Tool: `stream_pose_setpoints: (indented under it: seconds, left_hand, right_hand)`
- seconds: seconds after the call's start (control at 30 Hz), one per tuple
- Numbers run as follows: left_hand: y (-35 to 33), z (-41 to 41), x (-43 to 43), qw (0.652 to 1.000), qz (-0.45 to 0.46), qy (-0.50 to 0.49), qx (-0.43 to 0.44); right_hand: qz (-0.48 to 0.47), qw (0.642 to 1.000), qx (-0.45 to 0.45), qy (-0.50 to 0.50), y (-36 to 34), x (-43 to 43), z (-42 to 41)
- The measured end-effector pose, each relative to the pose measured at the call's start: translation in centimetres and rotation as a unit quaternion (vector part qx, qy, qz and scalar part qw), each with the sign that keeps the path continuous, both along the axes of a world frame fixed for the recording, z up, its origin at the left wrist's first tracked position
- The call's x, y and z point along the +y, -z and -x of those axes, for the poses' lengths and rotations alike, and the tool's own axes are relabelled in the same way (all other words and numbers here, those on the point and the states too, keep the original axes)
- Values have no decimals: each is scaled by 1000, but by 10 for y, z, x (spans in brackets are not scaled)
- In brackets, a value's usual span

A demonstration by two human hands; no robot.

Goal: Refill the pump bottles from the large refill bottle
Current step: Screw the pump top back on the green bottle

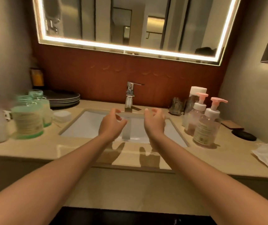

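Beige tabletop (81, 148) bears two pink pump bottles (206, 127), one tall white-capped bottle (189, 108) and two open green bottles (27, 117). Over the sink (87, 125), left grip (112, 124) and right grip (155, 122) are loosely curled, empty.

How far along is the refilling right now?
Done: two green bottles stand uncapped at left. In hand: nothing; left hand and right hand hover empty over the sink. Left: the pink pump bottles keep their pumps on; no pouring visible.
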State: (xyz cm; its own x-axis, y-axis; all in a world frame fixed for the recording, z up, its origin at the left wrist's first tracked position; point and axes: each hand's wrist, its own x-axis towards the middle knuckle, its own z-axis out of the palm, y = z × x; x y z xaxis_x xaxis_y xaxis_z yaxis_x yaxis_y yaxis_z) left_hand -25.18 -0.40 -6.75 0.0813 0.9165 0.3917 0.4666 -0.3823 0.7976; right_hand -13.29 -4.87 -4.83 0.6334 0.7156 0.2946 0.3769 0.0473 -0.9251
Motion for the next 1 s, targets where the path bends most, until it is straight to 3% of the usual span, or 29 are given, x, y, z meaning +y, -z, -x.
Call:
stream_pose_setpoints:
  seconds: [0.23,0.47,0.6,0.77,0.9,1.0]
  left_hand:
    - [13,137,-17,994,-24,-103,-4]
    - [35,227,-23,974,-53,-217,-25]
    - [41,262,-18,962,-54,-256,-82]
    - [52,274,-2,972,-18,-208,-105]
    - [53,262,19,973,-29,-201,-111]
    - [50,249,35,971,-41,-206,-115]
  right_hand:
    - [93,975,-17,-202,18,39,127]
    - [103,953,-63,-279,25,72,209]
    - [99,944,-123,-290,27,96,235]
    - [88,934,-245,-243,25,138,239]
    - [178,883,-364,-236,28,172,240]
    - [215,862,-373,-267,33,193,248]
